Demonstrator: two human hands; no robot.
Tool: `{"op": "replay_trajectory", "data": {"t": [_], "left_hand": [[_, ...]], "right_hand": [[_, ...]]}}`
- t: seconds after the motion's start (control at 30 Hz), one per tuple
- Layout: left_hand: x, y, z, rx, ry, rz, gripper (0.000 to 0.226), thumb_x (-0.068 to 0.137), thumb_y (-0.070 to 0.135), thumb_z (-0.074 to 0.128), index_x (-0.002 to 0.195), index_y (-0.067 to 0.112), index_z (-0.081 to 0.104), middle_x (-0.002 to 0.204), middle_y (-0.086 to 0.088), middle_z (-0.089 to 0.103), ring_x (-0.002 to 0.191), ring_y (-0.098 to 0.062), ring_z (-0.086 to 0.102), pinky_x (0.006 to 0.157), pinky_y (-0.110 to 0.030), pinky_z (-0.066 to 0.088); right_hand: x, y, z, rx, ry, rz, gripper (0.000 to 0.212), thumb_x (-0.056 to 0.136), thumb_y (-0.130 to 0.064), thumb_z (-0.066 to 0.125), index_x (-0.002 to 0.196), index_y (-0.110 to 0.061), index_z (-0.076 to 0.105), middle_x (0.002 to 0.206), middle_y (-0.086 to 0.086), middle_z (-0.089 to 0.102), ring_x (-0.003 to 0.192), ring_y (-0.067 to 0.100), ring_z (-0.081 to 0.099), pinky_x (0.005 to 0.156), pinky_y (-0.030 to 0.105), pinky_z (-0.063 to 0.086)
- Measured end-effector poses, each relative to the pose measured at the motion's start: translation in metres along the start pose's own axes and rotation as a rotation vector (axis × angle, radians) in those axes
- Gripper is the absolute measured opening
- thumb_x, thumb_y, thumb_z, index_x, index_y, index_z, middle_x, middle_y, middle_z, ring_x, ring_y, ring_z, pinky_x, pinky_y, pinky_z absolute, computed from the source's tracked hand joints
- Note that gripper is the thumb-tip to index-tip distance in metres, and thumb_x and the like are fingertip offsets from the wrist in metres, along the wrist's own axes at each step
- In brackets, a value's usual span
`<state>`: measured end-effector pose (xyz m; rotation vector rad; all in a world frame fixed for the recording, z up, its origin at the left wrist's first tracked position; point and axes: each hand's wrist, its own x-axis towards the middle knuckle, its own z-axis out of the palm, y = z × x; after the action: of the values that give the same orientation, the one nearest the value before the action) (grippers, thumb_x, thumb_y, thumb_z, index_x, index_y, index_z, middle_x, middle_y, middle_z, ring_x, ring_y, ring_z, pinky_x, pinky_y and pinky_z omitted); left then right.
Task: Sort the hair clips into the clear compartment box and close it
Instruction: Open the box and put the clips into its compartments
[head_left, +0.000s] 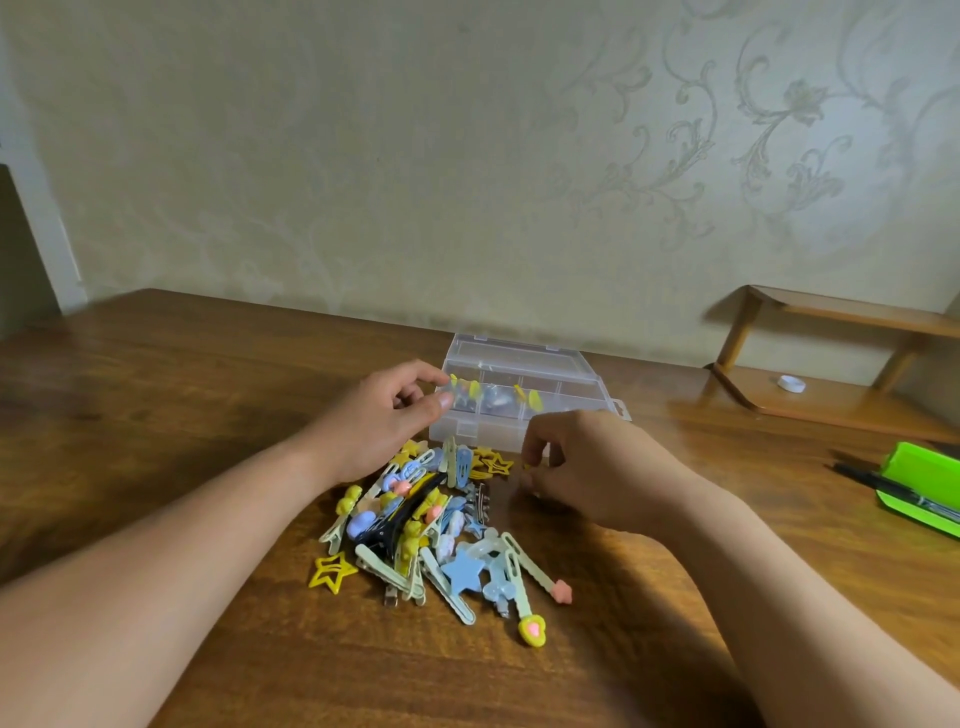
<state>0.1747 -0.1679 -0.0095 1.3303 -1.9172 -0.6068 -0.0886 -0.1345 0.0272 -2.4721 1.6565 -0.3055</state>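
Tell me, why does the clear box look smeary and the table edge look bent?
Head view: the wide-angle lens bows the far edge of the table; head view: the clear box, the left hand and the right hand are softly blurred, likely motion; head view: dim warm light, soft shadows by the arms.

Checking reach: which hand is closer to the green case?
Right. The right hand is left of the green case; the left hand lies farther left, at the clear box.

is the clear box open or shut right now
Open. The lid lies folded back behind the clear box, and its compartments are uncovered, with a few hair clips inside.
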Motion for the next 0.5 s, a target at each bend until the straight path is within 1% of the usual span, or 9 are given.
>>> {"op": "replay_trajectory", "data": {"t": [0.1, 0.17, 0.23, 0.27, 0.33, 0.4, 0.47, 0.5], "left_hand": [[0.000, 0.000, 0.000, 0.001, 0.004, -0.003, 0.036, 0.105, 0.050, 0.054, 0.138, 0.037, 0.061, 0.115, 0.007, 0.065, 0.106, -0.002, 0.058, 0.081, -0.023, 0.045], [0.001, -0.001, 0.000, 0.005, -0.001, 0.000, 0.036, 0.105, 0.051, 0.054, 0.138, 0.038, 0.061, 0.116, 0.008, 0.064, 0.107, -0.001, 0.057, 0.081, -0.022, 0.044], [0.001, -0.001, 0.000, 0.005, -0.015, 0.010, 0.035, 0.105, 0.051, 0.056, 0.138, 0.040, 0.060, 0.115, 0.008, 0.065, 0.107, 0.000, 0.057, 0.081, -0.022, 0.045], [0.002, -0.001, 0.000, -0.002, -0.024, 0.019, 0.036, 0.104, 0.050, 0.058, 0.138, 0.040, 0.060, 0.113, 0.007, 0.065, 0.105, -0.002, 0.059, 0.082, -0.023, 0.047], [0.004, -0.004, 0.000, -0.027, -0.051, 0.042, 0.036, 0.100, 0.049, 0.066, 0.135, 0.041, 0.062, 0.103, 0.005, 0.064, 0.094, -0.007, 0.061, 0.082, -0.030, 0.051], [0.006, -0.007, 0.001, -0.051, -0.067, 0.058, 0.030, 0.096, 0.046, 0.072, 0.125, 0.041, 0.067, 0.093, 0.002, 0.059, 0.082, -0.010, 0.057, 0.076, -0.033, 0.049], [0.007, -0.010, 0.001, -0.051, -0.057, 0.064, 0.015, 0.095, 0.043, 0.075, 0.108, 0.037, 0.071, 0.091, -0.005, 0.059, 0.079, -0.013, 0.054, 0.074, -0.034, 0.047], [0.008, -0.011, 0.001, -0.049, -0.050, 0.069, 0.010, 0.095, 0.042, 0.075, 0.101, 0.035, 0.072, 0.093, -0.008, 0.061, 0.080, -0.016, 0.055, 0.074, -0.035, 0.047]], "right_hand": [[-0.001, 0.000, -0.006, 0.080, 0.053, -0.013, 0.009, 0.100, -0.041, 0.071, 0.095, -0.034, 0.069, 0.085, -0.011, 0.068, 0.073, 0.005, 0.062, 0.061, 0.022, 0.048], [-0.002, 0.003, -0.014, 0.234, 0.152, -0.005, 0.009, 0.100, -0.036, 0.072, 0.091, -0.033, 0.073, 0.077, -0.008, 0.071, 0.062, 0.009, 0.062, 0.059, 0.023, 0.049], [0.002, 0.008, -0.025, 0.408, 0.288, 0.041, 0.009, 0.099, -0.031, 0.072, 0.092, -0.029, 0.076, 0.076, -0.005, 0.075, 0.062, 0.011, 0.067, 0.060, 0.028, 0.054], [0.006, 0.012, -0.030, 0.473, 0.344, 0.080, 0.009, 0.100, -0.028, 0.072, 0.093, -0.025, 0.077, 0.077, -0.004, 0.076, 0.062, 0.011, 0.069, 0.060, 0.030, 0.055], [0.021, 0.022, -0.038, 0.538, 0.414, 0.168, 0.010, 0.100, -0.023, 0.071, 0.093, -0.019, 0.076, 0.077, -0.001, 0.078, 0.059, 0.008, 0.068, 0.058, 0.034, 0.053], [0.040, 0.032, -0.043, 0.527, 0.416, 0.245, 0.011, 0.100, -0.022, 0.071, 0.093, -0.016, 0.076, 0.075, 0.000, 0.079, 0.059, 0.008, 0.068, 0.056, 0.034, 0.052], [0.061, 0.041, -0.042, 0.466, 0.381, 0.296, 0.011, 0.100, -0.023, 0.071, 0.091, -0.016, 0.075, 0.075, 0.000, 0.078, 0.063, 0.014, 0.069, 0.052, 0.031, 0.050], [0.072, 0.047, -0.040, 0.416, 0.365, 0.314, 0.012, 0.099, -0.024, 0.071, 0.090, -0.018, 0.075, 0.075, 0.000, 0.078, 0.067, 0.018, 0.070, 0.054, 0.032, 0.052]]}}
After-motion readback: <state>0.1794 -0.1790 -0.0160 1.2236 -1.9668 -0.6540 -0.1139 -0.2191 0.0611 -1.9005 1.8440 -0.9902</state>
